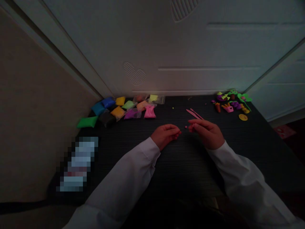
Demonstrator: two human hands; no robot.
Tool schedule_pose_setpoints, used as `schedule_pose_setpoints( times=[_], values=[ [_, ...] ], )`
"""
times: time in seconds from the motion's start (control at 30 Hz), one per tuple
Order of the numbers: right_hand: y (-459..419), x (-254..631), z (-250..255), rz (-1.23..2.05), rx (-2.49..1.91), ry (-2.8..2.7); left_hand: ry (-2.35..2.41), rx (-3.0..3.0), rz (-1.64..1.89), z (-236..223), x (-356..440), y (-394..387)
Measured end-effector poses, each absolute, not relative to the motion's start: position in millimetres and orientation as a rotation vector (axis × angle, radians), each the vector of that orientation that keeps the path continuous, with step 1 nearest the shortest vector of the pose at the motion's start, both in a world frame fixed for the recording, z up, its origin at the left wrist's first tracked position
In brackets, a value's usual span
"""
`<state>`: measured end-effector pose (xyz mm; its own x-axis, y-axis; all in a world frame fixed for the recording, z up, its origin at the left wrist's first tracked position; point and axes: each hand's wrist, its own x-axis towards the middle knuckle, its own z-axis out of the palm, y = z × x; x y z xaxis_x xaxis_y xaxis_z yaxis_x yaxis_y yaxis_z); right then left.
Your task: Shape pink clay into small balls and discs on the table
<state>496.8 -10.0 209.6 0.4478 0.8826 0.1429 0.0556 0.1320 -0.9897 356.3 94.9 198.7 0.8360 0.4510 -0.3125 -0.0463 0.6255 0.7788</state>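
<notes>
My left hand [166,135] is closed over the middle of the dark table, thumb pressed to curled fingers; whatever it may hold is hidden. Facing it, my right hand [207,133] pinches thumb and fingers together, and a tiny pinkish spot shows at the tips, too small to name. Between the two hands lies a small pink clay ball [186,127], close to the right fingertips and apart from them. Just beyond the right hand are two slim pink modelling tools, a flat knife [192,114] and a thinner stick [196,114].
Several bags of coloured clay, including a pink one [150,112] and a green one [87,122], line the back left. Small clay figures, among them a pink cup shape [228,108], stand back right. A blurred-out screen [79,163] lies left. A white panel [147,41] rises behind.
</notes>
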Motion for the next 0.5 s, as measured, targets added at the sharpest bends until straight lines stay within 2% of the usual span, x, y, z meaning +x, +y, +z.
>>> schedule_pose_setpoints(
  times=[0.33,0.5],
  values=[
    [-9.2,498.0,210.4,0.941,-1.143,-0.733,0.514,0.846,0.296,197.4,355.4,95.3],
    [-9.5,497.6,212.0,0.914,-1.108,-0.737,0.522,0.848,0.295,198.4,355.3,95.0]
  ],
)
